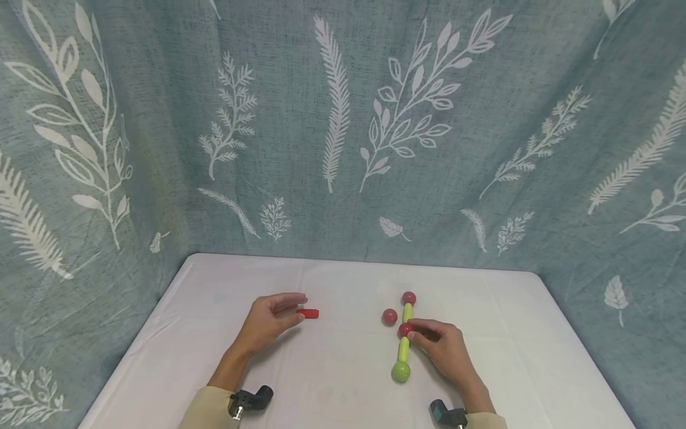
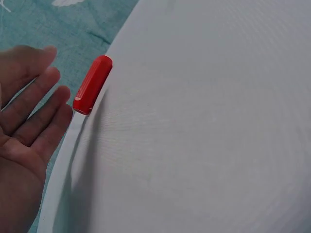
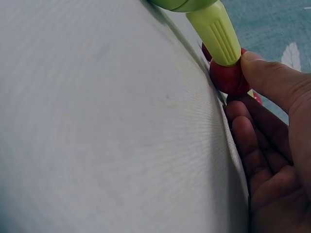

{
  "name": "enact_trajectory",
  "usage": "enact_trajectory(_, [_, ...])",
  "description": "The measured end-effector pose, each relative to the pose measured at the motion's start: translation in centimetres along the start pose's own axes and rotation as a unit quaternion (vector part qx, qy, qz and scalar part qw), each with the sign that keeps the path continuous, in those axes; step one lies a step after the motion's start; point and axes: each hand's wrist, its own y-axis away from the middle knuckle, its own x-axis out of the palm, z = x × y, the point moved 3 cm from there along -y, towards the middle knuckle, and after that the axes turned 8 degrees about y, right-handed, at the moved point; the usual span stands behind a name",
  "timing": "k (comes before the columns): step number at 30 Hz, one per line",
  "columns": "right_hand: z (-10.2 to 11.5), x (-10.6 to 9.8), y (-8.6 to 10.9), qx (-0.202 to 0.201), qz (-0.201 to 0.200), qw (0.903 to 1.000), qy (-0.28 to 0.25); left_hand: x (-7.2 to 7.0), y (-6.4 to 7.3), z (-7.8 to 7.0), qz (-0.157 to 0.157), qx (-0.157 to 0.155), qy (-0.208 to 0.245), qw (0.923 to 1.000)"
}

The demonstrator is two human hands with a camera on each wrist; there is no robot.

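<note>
With the thumb and fingers of my right hand (image 1: 443,347) I pinch a red ball (image 3: 228,78), the middle one of a straight toy chain. A yellow-green rod (image 3: 215,33) joins it to a green ball (image 1: 401,372) at the near end. Beyond it, another yellow-green rod (image 1: 408,311) leads to a red ball (image 1: 409,297) at the far end. My left hand (image 1: 270,322) hovers with relaxed fingers beside a short red rod (image 2: 92,85). In the left wrist view a gap shows between the fingertips and that rod.
A loose red ball (image 1: 389,317) lies just left of the chain. All of it rests on a white cloth-covered table (image 1: 343,393). A blue-green curtain (image 1: 289,119) with white leaf prints hangs behind and at both sides.
</note>
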Motion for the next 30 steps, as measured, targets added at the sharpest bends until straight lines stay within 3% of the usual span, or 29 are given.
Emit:
enact_trajectory(9, [0.0, 0.2, -0.1, 0.003, 0.001, 1.0, 0.0, 0.3, -0.2, 0.8, -0.018, -0.022, -0.036, 0.9989])
enact_trajectory(30, [1.5, 0.1, -0.7, -0.01, 0.007, 0.9983, 0.057, 1.8, -0.7, 0.4, -0.077, -0.008, -0.155, 0.9849])
